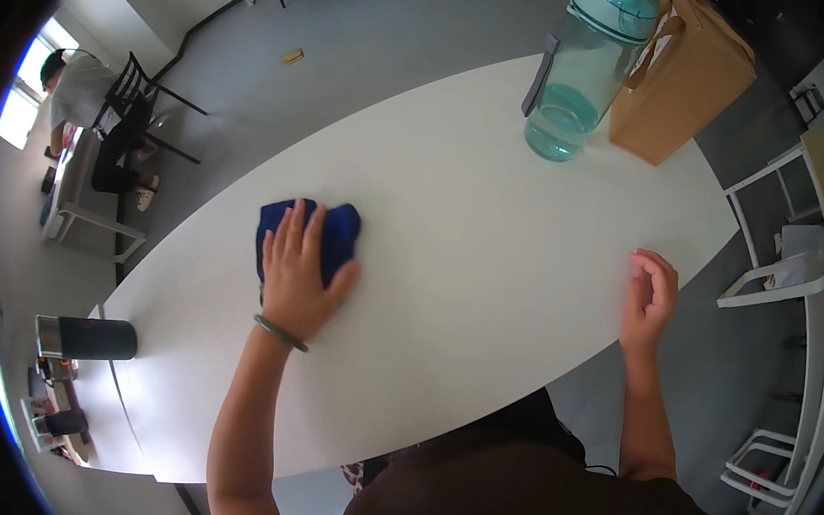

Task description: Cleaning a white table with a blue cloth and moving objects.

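My left hand lies flat, palm down, on a folded dark blue cloth on the white tabletop. Its thumb is spread away from the fingers, and the palm hides part of the cloth. A green bangle circles the left wrist. Over by the table's right edge is my right hand, loosely curled, with a gap between thumb and fingers. Nothing shows in it. Whether it touches the table I cannot tell.
A teal clear bottle holding some liquid stands beside a brown paper bag at the far right. On the left is a dark tumbler. A seated person bends over another table. White metal frames stand at right.
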